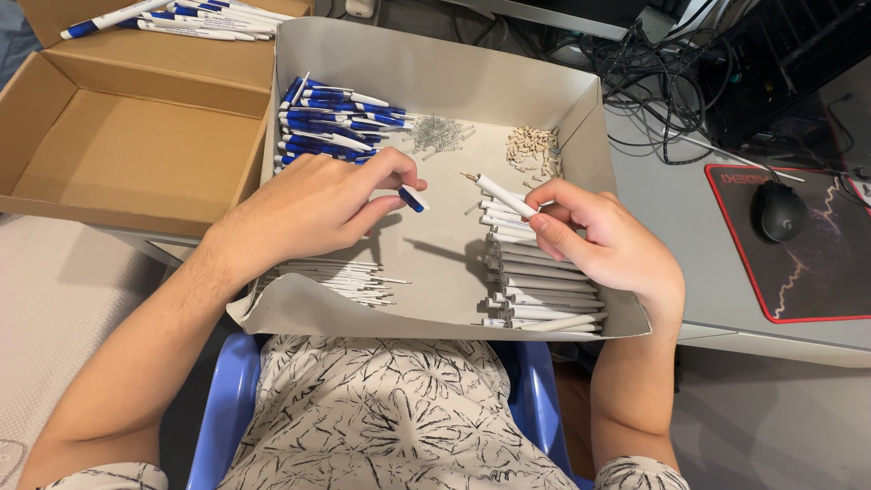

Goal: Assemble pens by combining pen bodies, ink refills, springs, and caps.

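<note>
hands over tray [581, 100]: left hand [313, 204] pinches blue cap [413, 199], right hand [603, 240] grips white barrel [497, 192].

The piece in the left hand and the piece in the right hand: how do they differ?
The blue-and-white piece in the left hand is short, only its end showing past the fingertips; the white barrel in the right hand is longer. The first is part blue, the second all white with a thin tip pointing up-left. Both are pinched at the fingertips over the grey tray.
</note>
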